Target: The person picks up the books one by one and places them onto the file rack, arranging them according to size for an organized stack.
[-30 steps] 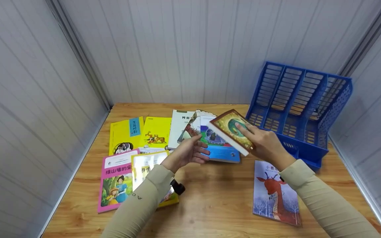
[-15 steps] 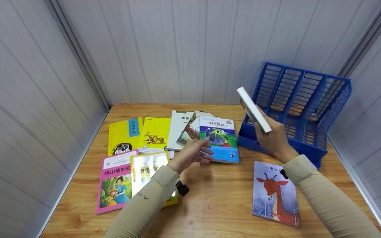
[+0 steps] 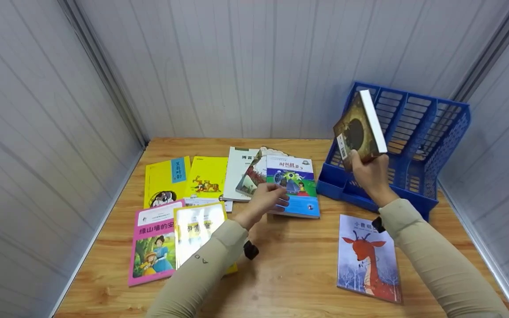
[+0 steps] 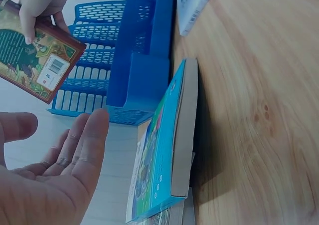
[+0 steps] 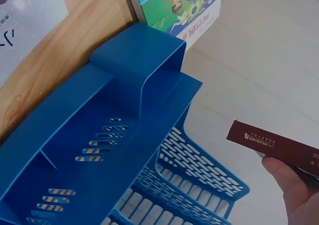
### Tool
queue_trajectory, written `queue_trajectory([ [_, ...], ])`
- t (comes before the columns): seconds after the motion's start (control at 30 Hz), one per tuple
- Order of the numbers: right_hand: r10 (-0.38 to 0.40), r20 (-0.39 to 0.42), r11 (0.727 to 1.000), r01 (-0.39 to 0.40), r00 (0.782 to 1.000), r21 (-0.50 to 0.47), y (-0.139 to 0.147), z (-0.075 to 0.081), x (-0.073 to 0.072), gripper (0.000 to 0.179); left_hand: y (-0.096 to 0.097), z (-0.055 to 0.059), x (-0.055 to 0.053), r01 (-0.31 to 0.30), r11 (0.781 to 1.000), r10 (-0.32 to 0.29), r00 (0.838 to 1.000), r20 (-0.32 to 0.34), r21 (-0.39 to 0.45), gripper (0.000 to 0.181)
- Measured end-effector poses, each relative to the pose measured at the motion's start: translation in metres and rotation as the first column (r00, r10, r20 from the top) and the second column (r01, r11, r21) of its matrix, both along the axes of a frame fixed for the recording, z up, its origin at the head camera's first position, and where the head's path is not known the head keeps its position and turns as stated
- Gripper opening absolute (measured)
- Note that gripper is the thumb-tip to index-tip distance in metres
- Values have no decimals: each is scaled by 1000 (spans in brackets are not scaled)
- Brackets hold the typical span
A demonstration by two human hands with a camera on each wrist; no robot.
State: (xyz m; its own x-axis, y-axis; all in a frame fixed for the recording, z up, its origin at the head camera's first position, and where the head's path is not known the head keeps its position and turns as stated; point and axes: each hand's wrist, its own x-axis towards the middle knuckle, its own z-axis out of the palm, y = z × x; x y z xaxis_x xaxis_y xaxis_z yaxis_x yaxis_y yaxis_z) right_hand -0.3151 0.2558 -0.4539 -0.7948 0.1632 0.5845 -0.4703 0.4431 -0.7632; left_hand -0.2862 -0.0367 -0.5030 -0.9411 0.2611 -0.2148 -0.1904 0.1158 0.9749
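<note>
In the head view, one thick brown book [image 3: 357, 132] is being held tilted before one blue rack [image 3: 330, 187], its lower end being gripped by the right hand [image 3: 373, 176]. The left hand [image 3: 262, 204] is being held just beside one blue-and-green book [image 3: 296, 179]. One deer book [image 3: 367, 260], one pink book [image 3: 155, 249] and three yellow books [image 3: 166, 176] are being supported by the table [image 3: 294, 269]. In the left wrist view, the left thumb is being held well apart from the extended fingers [image 4: 88, 145]. In the right wrist view, one dark red spine [image 5: 279, 144] is being pinched.

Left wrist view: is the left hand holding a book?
No, the left hand holds nothing; the right hand grips the brown book.
</note>
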Motion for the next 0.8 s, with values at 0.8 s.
queue_trajectory([
  [0.8,-142,276,970,189,951,-152,4,-9,-45,48,60,-22,-32,-143,699,-392,743,-543,-701,27],
])
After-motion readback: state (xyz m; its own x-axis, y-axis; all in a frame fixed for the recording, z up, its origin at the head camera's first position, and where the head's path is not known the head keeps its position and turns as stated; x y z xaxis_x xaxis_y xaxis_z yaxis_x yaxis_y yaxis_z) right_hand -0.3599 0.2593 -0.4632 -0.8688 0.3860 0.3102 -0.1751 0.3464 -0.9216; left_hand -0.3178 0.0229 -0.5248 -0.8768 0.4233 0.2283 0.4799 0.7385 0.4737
